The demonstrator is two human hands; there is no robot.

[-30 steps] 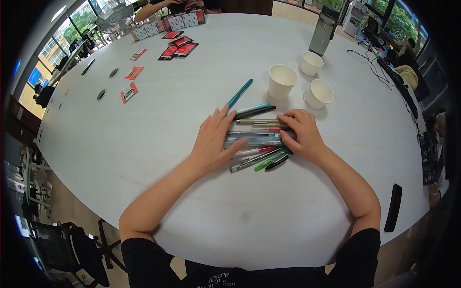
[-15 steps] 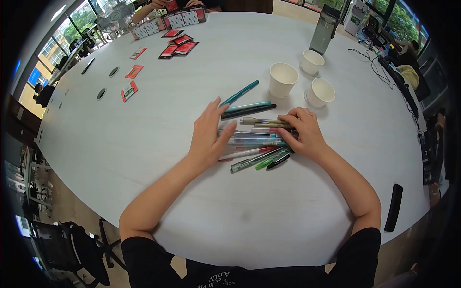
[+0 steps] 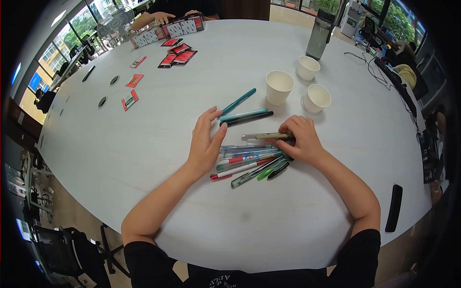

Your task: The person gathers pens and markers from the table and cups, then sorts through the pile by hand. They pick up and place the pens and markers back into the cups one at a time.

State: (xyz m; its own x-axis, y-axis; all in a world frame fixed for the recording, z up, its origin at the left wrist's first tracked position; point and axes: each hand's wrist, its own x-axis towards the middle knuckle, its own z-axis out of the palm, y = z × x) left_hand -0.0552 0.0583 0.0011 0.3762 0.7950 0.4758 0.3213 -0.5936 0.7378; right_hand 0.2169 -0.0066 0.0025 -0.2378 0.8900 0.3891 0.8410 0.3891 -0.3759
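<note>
Left hand (image 3: 204, 144) is lying flat, fingers stretching forward together, thumb out. Right hand (image 3: 301, 142) is resting knuckles-up, fingers curling inward. Both forearms are reaching forward, converging.

Three white paper cups (image 3: 279, 87) (image 3: 308, 68) (image 3: 317, 98) stand close together on a large white table (image 3: 297, 230), near a grey water bottle (image 3: 321, 38) farther back. Red packets (image 3: 176, 54) lie in a loose cluster toward the far end, with single ones (image 3: 134, 80) (image 3: 128, 100) strewn to the left beside two round ports (image 3: 102, 102) in the tabletop. Behind a row of small boxes (image 3: 168, 30), another person's hand (image 3: 161, 18) rests on the table. A slim black device (image 3: 394, 208) lies at the near right edge.
</note>
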